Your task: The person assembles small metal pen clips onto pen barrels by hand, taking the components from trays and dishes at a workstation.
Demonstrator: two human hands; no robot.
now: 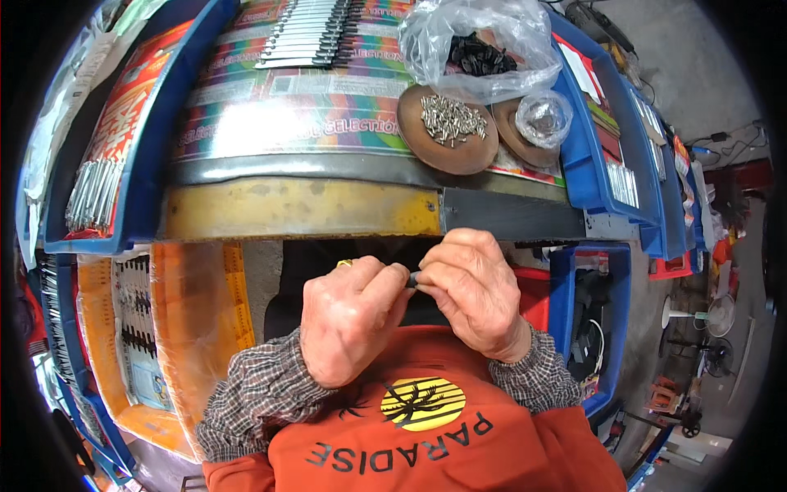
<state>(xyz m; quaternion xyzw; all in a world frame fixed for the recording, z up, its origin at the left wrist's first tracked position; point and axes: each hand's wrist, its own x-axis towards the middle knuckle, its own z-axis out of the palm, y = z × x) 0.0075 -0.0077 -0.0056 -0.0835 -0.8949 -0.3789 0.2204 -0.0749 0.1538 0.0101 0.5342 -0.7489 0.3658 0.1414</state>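
My left hand and my right hand meet just off the front edge of the table, fingertips nearly touching. Between them is a small dark grey piece, pinched from both sides; fingers cover most of it, so its kind is unclear. On the table beyond, a round brown dish carries a heap of small silvery metal parts. Farther off, a row of pen-like sticks with black ends lies side by side. A clear plastic bag holds small black parts.
A second brown dish bears a small clear bag. Blue trays with metal pen-like parts flank the table, left and right. Below stand an orange lined crate and a blue bin. The table's yellow front edge lies before my hands.
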